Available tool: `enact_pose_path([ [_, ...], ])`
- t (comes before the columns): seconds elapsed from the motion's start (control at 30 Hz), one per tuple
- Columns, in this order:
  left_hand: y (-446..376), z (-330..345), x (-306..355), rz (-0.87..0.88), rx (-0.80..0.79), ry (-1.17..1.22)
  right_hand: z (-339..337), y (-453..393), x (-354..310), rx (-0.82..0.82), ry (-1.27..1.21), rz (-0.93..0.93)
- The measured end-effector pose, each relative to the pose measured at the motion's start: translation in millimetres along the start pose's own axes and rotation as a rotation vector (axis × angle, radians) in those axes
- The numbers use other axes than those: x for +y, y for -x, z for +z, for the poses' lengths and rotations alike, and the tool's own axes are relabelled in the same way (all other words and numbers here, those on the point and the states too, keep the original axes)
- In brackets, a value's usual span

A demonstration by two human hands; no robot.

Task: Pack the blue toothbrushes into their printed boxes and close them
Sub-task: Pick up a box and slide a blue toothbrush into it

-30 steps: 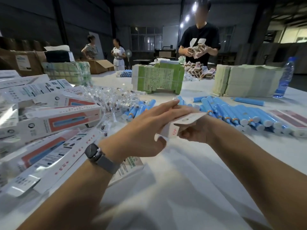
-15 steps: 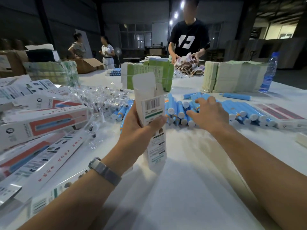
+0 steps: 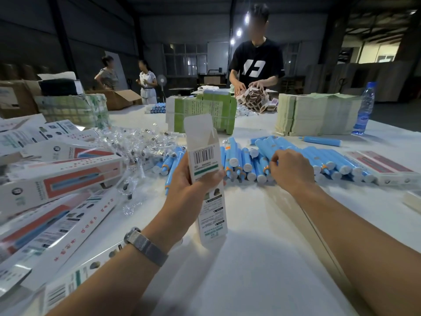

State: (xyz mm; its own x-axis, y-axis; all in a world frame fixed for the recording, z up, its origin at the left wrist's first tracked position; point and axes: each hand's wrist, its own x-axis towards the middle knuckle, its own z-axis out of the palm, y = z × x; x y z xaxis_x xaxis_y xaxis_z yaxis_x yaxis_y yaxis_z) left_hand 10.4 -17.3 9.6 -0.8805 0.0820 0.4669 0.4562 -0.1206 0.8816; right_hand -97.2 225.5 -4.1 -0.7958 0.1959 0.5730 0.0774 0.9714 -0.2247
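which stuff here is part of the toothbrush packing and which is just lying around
In the job: printed box in the left hand; blue toothbrushes under the right hand; packed boxes.

Lying about: water bottle, green stack, plastic wrappers.

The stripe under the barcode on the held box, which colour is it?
Green, on the white box in the left hand; head view.

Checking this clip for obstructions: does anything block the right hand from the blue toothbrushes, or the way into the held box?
Nothing visible does. The right hand already touches the blue toothbrushes, and the box in the left hand has its top flap up, mouth open.
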Motion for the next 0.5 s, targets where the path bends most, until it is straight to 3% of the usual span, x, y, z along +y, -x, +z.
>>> enact_pose_path([
  [0.13, -1, -2, -1, -0.006, -0.004, -0.014, -5, -1, 3, 0.074, -0.082, -0.012],
  [0.27, -2, -7, -1, -0.005, -0.004, -0.062, -35, -6, -15, 0.308, -0.326, -0.132],
  [0.37, -3, -11, -1, 0.027, -0.005, -0.130, -69, -9, -39, 0.435, -0.677, -0.155],
  [0.5, -7, -23, 12, 0.108, -0.088, -0.263, -105, -6, -68, 0.404, -1.299, -0.025],
])
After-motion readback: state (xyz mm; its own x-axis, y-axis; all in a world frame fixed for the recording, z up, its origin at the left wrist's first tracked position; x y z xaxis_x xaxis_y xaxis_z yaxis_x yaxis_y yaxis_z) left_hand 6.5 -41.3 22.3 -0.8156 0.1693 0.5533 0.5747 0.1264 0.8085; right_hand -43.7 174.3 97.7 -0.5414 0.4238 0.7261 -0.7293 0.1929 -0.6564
